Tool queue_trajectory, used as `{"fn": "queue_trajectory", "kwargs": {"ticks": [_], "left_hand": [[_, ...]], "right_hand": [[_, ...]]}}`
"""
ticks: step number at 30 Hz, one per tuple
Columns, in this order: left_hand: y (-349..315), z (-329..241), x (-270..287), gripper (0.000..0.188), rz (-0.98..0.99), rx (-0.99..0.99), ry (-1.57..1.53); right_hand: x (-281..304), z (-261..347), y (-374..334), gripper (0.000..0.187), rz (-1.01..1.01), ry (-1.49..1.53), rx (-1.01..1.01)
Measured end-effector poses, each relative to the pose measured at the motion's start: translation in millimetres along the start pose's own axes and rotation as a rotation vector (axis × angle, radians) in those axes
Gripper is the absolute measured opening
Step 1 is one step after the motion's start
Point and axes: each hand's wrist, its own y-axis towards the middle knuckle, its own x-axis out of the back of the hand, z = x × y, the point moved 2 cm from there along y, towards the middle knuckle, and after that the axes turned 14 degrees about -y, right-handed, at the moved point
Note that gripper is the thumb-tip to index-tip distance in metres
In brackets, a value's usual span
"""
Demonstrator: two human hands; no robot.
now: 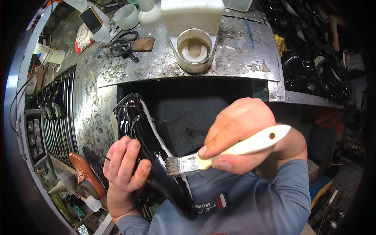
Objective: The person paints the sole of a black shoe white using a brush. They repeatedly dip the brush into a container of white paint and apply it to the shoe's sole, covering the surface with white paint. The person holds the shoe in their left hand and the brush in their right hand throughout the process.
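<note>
The right hand (pixel 243 127) holds a paint brush (pixel 248 145) by its pale handle, with the fingers closed around it. The brush points to the left, and its bristles (pixel 171 166) touch a shiny black shoe (pixel 147 143) near a whitish line along its edge. The left hand (pixel 127 166) is on the other side of the shoe, with its fingers bent and a bit apart. Part of this hand is hidden, so I can't tell if it grips the shoe. The shoe lies slanted in front of the person's grey-blue shirt (pixel 258 199).

Past the hands is a worn metal worktop (pixel 241 55). A round pot (pixel 196 67) with cloudy liquid sits there, in front of a big white tub (pixel 192 17). Black scissors (pixel 123 46) lie beside a flat brown block (pixel 144 44). Off to the left is a brown shoe (pixel 84 172). More shiny black shoes (pixel 305 70) are piled at the far right.
</note>
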Motion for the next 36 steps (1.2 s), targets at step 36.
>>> {"fn": "queue_trajectory", "kwargs": {"ticks": [36], "left_hand": [[8, 0, -31, 0.065, -0.084, 0.714, -0.605]], "right_hand": [[17, 40, 28, 0.02, 0.068, -0.097, 0.14]]}}
